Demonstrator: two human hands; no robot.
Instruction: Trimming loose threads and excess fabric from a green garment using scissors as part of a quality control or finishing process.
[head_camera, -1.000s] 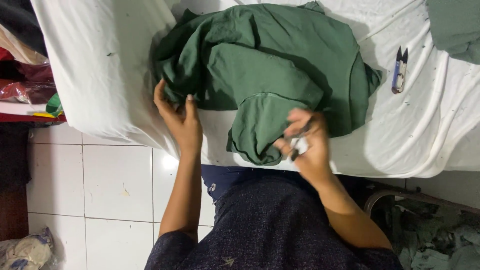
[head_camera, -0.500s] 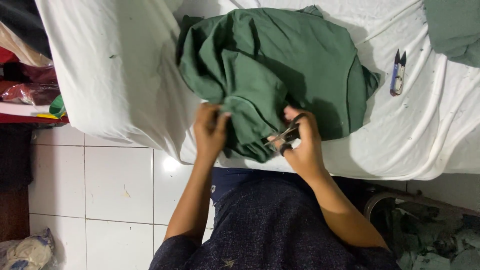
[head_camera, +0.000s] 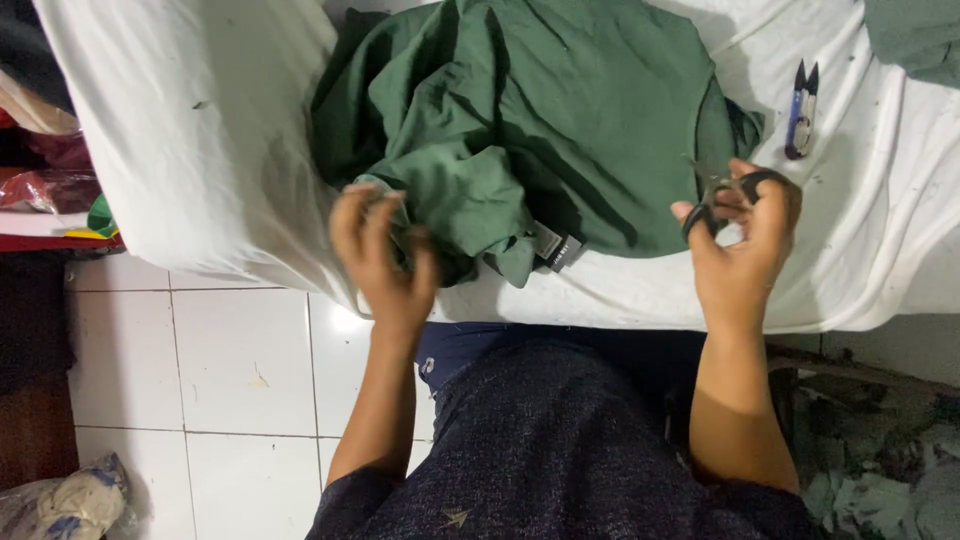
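Green garment (head_camera: 560, 110) lying crumpled on the white-covered table (head_camera: 200, 150), near the front edge, with a small grey label (head_camera: 556, 246) sticking out at the bottom fold. Left hand (head_camera: 385, 255) curled at the lower left edge of the cloth, fingers bent around a fold there and pinching it. Right hand (head_camera: 745, 235) lifted just beside the right edge of the garment, closed on small dark thread snips (head_camera: 722, 192), with fingers through the loops. Second pair of snips (head_camera: 802, 108), blue and dark, resting on the table further right, apart from the hand. Another green piece (head_camera: 915, 40) in the far right corner. Probably soft, light and limp fabric, not fragile, sliding easily over the cover; best taken at a hem or thick fold, near the label, not in the loose middle.
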